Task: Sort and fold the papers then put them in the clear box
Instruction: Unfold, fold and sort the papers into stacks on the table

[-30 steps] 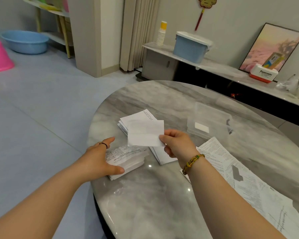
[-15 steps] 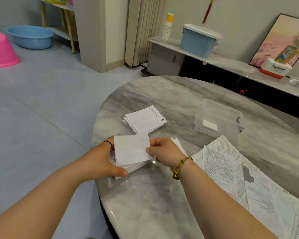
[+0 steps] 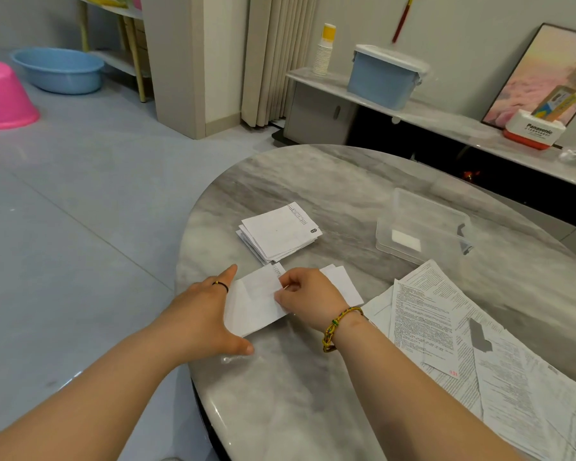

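Here, small folded white paper (image 3: 253,302) found at near left of grey marble table (image 3: 313,410), right edge pinched by right hand (image 3: 308,297), grip clamped on it. Left hand (image 3: 207,311) laid against paper's left side, fingers straight, grip apart. Stack of folded white papers (image 3: 278,232) seen farther back. Clear plastic box (image 3: 446,214) placed far right, well apart. Unfolded printed sheets (image 3: 496,361) spread near right.
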Demonstrator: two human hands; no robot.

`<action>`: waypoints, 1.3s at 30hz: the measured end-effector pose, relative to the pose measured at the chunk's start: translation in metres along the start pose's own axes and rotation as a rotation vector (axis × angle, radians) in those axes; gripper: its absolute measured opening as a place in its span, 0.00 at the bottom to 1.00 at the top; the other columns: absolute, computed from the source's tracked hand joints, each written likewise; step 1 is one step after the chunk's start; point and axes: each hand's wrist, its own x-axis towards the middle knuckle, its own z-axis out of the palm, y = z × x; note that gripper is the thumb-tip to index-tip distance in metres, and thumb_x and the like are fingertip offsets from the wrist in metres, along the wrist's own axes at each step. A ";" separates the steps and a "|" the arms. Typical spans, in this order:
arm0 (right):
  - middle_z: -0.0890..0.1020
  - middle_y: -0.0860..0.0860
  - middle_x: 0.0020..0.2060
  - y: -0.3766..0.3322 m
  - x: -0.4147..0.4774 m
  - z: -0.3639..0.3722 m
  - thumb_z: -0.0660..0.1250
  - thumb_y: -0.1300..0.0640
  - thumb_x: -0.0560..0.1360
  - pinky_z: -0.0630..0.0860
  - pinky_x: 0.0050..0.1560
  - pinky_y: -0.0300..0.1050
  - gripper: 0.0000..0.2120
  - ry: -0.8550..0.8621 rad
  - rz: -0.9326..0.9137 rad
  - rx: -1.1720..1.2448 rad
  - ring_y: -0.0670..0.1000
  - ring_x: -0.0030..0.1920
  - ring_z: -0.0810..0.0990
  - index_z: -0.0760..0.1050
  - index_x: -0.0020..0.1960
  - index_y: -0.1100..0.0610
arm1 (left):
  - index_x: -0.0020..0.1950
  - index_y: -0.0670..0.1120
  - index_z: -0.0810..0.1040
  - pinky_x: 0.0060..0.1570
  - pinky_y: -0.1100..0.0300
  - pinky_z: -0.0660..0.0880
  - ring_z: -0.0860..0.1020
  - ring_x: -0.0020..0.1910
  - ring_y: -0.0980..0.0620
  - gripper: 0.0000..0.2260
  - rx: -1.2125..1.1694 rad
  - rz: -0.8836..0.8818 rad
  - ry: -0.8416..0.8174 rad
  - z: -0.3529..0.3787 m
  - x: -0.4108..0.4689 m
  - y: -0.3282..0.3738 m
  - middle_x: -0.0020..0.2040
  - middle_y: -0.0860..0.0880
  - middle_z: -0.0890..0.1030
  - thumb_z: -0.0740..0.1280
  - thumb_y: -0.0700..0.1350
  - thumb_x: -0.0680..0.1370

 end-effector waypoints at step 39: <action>0.79 0.49 0.52 0.108 -0.101 -0.076 0.65 0.54 0.75 0.61 0.51 0.34 0.10 0.552 0.188 -0.201 0.50 0.59 0.69 0.77 0.54 0.56 | 0.70 0.54 0.65 0.64 0.71 0.56 0.60 0.70 0.61 0.18 -0.014 0.462 0.155 0.030 -0.010 0.080 0.71 0.60 0.60 0.58 0.50 0.79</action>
